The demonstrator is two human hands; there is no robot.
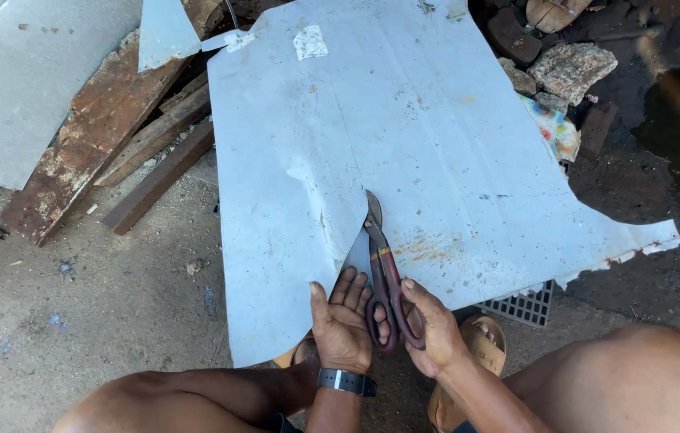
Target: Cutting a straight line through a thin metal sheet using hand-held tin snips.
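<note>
— Head view: where does the metal sheet [436,136] lie against the hands?

— Flat on the ground, spreading up and away from both hands. Its near edge runs right by the fingers, and a cut already opens from that edge toward the middle.

— And the snips [380,265]?

— In that cut, blades pointing away from the person, tips a little parted inside the slit. The dark red handles come back between the two hands.

— What are the hands doing?

— The right hand [436,329] is closed round the handle loops. The left hand [341,321], a dark watch [346,382] on its wrist, has its fingers spread, lying on the sheet's left flap beside the cut and touching the near handle.

— Anything nearby?

— Rusty planks [115,136] to the left, stones [568,68] at the top right, a sandal [480,345] and a small grate [526,306] under the sheet's near edge.
</note>
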